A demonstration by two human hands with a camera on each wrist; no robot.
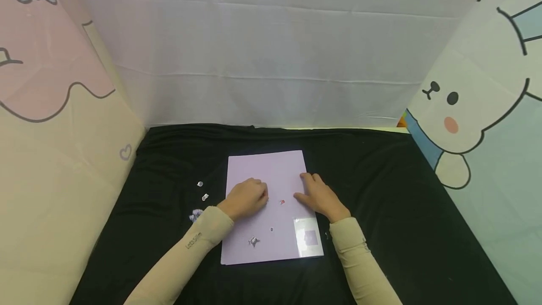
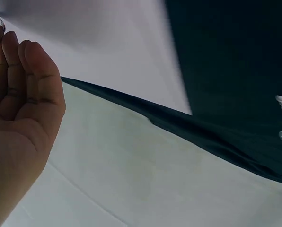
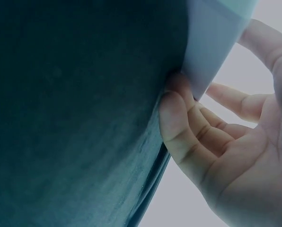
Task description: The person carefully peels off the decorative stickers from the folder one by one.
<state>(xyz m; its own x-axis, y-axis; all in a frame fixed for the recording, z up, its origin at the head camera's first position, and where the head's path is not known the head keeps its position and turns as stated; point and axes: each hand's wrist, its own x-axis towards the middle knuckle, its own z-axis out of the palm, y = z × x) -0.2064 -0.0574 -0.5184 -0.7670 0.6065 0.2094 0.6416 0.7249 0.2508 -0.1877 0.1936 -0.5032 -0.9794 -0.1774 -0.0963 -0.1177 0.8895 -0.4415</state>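
A pale purple folder (image 1: 262, 168) lies on the black cloth, with a clear label pocket at its lower right corner. Over its middle, my left hand (image 1: 247, 197) has its fingers bent. In the left wrist view that hand (image 2: 25, 90) pinches a small, thin sticker-like piece (image 2: 1, 21) between thumb and fingertips. My right hand (image 1: 322, 196) rests at the folder's right edge. Its fingers lie along the side in the right wrist view (image 3: 226, 137). On the cover are a small red piece (image 1: 282, 202), a tiny dark-centred piece (image 1: 271, 229) and a greyish-purple cutout (image 1: 253, 241).
Left of the folder, two small whitish pieces (image 1: 205, 197) and a bluish-purple cutout (image 1: 195, 215) lie on the black cloth (image 1: 178, 164). The cutout is partly behind my left sleeve. A white sheet (image 1: 271, 60) hangs behind, with printed cartoon sheets on both sides.
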